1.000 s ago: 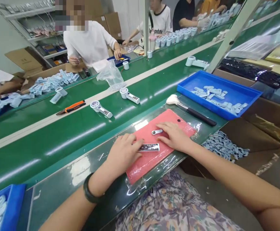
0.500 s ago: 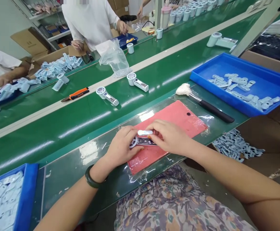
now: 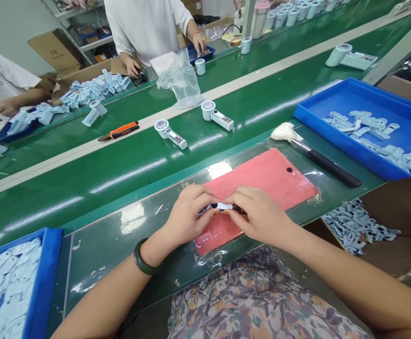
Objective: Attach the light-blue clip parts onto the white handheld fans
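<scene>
Both hands meet over a red mat [image 3: 258,176] on the bench. My left hand [image 3: 189,214] is closed around the round end of a handheld fan [image 3: 204,210], which is mostly covered by the fingers. A light-blue plastic cover [image 3: 224,206] with a dark spot at its left end lies along the fan's handle. My right hand [image 3: 260,214] pinches the right end of this cover with thumb and fingers, while the left fingertips touch its left end. The handle's inside is hidden now.
To the right lie a black-handled hammer [image 3: 327,162] with a wrapped head and a blue tray [image 3: 354,153] of light-blue pieces. Another blue tray [image 3: 46,278] stands at left. Handheld fans [image 3: 172,134] and orange pliers [image 3: 120,131] rest near the belt [image 3: 120,165]. Co-workers sit across.
The light-blue cover has come down onto the fan's handle, hiding the dark inside. My left fingers have moved to its end. The whole view has shifted slightly.
</scene>
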{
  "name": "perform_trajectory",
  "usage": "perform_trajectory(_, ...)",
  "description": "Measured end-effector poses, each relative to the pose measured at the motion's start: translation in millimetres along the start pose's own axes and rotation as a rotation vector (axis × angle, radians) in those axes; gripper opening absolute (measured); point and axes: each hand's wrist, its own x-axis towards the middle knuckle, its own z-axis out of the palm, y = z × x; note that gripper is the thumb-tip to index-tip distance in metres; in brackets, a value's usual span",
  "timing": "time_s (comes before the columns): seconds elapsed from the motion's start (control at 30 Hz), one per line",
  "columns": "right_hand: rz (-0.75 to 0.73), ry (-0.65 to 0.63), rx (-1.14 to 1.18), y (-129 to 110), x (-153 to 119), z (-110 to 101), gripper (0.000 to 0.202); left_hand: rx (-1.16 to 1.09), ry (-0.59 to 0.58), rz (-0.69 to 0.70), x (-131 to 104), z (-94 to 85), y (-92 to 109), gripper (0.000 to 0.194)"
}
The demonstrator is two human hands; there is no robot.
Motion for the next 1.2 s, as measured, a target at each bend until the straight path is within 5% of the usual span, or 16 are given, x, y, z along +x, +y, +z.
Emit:
perform_trajectory(0.2, 0.071, 0.036, 0.102, 0.4, -2.5, 1.1, 0.019, -0.022, 0.022, -0.042, 1.4, 1.5, 4.4, 0.012)
perform_trajectory(0.37, 0.284, 0.044, 0.448, 12.4, -9.2, 19.5, 0.013, 0.001, 0.005, -0.064, 1.2, 1.7, 4.9, 0.011)
perform_trajectory(0.43, 0.338, 0.032, 0.482, 14.9, -12.4, 21.7, 0.030, 0.037, 0.005, -0.034, -2.6, -0.1, 6.7, 0.010)
perform_trajectory(0.53, 0.279, -0.096, 0.392, 12.0, -16.6, 15.6, 0.057, 0.080, 0.004, 0.034, -13.5, -1.3, 13.4, 0.010)
perform_trajectory(0.67, 0.134, -0.218, 0.284, 2.7, -21.3, 10.5, 0.042, 0.143, 0.015, 0.009, -29.2, 7.0, 25.8, 0.023)
perform_trajectory(0.83, 0.131, -0.141, 0.250, 0.5, -23.7, 22.6, 0.039, 0.212, 0.096, -0.064, -33.8, 20.0, 32.1, 0.019)
perform_trajectory(1.03, 0.053, -0.185, 0.221, 6.2, -22.9, 24.1, 0.041, 0.187, 0.063, -0.063, -30.0, 17.9, 29.7, 0.021)
perform_trajectory(1.2, 0.052, -0.079, 0.120, 4.8, -25.7, 30.6, 0.040, 0.205, 0.065, -0.077, -27.9, 17.9, 29.4, 0.019)
